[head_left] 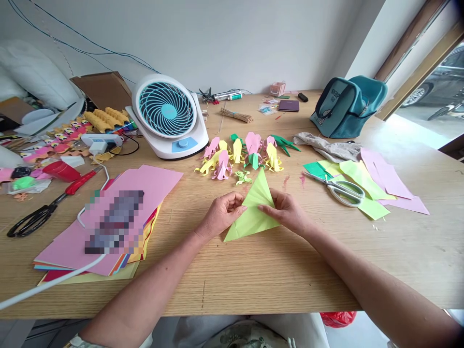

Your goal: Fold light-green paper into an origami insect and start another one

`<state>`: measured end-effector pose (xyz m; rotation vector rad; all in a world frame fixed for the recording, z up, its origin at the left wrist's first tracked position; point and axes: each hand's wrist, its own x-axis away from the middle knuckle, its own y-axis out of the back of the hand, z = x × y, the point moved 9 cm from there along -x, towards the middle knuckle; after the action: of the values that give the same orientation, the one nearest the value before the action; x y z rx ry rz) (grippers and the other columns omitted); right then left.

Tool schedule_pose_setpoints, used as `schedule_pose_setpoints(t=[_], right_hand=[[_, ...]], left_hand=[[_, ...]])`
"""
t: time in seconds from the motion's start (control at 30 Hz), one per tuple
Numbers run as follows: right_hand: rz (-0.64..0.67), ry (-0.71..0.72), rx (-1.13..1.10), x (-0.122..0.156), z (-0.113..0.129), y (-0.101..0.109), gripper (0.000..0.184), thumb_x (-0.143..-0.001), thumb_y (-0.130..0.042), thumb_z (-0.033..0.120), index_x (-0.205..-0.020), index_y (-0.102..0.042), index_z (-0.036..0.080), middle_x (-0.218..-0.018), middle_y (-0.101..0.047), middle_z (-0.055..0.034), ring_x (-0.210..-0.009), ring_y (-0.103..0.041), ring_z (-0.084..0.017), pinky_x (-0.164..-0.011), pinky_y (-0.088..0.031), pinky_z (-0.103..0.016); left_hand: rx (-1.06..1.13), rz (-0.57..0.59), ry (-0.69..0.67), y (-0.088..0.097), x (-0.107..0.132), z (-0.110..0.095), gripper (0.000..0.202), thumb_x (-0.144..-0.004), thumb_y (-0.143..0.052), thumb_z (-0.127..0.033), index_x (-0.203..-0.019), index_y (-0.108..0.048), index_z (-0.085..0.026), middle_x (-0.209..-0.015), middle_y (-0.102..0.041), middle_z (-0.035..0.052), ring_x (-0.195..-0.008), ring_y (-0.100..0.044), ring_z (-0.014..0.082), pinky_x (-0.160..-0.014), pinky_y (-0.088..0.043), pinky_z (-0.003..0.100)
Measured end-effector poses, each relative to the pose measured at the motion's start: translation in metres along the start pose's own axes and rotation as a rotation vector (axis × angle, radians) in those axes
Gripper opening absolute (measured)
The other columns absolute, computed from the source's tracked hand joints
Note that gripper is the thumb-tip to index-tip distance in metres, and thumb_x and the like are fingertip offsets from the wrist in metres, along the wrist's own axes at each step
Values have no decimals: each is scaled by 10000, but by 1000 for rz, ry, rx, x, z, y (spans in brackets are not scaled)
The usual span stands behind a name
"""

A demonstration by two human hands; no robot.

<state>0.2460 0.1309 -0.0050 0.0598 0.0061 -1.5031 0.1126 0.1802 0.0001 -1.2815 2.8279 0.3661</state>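
A light green sheet of origami paper (255, 215), creased and folded to a triangular shape, is held up just above the table in front of me. My left hand (226, 210) pinches its left edge between thumb and fingers. On the opposite edge, my right hand (282, 208) grips the paper with its thumb on the near face. Just beyond the paper sits a small green folded paper figure (243, 177). Behind it stand several folded paper figures in pink, yellow and green, among them a pink one (222, 166) and a yellow one (273, 158).
On the left lies a stack of coloured paper (159, 176) with a blurred-out object on top, beside black-and-red scissors (54, 205). A white fan (168, 113) stands behind. To the right are silver scissors (346, 192) on paper offcuts (373, 209), a grey cloth (326, 146) and a teal bag (344, 108).
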Motion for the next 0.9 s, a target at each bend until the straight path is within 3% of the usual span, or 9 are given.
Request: schedule_pose_setpoints(t=[0.17, 0.37, 0.53, 0.7, 0.9], right_hand=[[-22, 52, 146, -1, 0, 5, 345, -803, -711, 408, -1059, -616, 197, -984, -679, -57, -905, -627, -228, -738, -527, -320], [-40, 65, 301, 1, 0, 5, 247, -823, -681, 355, -1005, -625, 197, -880, -650, -29, -801, -590, -194, -668, -488, -284], [-44, 53, 94, 1, 7, 3, 354, -793, -713, 355, -1094, -604, 205, -1009, -663, -41, -898, -601, -197, -752, -492, -293], [-170, -61, 10, 1, -3, 12, 326, -718, -766, 447, -845, -629, 180, -752, -617, 3, -665, -531, -143, -597, -422, -260], [-246, -29, -24, 1, -7, 18, 356, -686, -784, 482, -696, -579, 192, -616, -539, 34, -560, -442, -112, -520, -339, -249]], left_hand=[[69, -26, 29, 0, -1, 2, 207, -808, -683, -312, -881, -583, -146, -839, -685, 40, -756, -649, 135, -699, -513, 231], [39, -48, 38, 2, 0, 4, 211, -808, -677, -313, -892, -581, -145, -828, -676, 41, -755, -656, 143, -677, -525, 237], [86, -91, 65, 6, 0, 6, 219, -799, -678, -327, -840, -545, -158, -758, -655, 10, -661, -638, 118, -607, -522, 220], [135, -89, 120, 5, 0, 10, 273, -794, -676, -383, -841, -502, -178, -720, -651, -4, -584, -642, 130, -512, -540, 233], [116, -119, 82, 7, 1, 4, 273, -782, -690, -372, -848, -509, -179, -705, -644, -11, -583, -645, 124, -504, -546, 216]])
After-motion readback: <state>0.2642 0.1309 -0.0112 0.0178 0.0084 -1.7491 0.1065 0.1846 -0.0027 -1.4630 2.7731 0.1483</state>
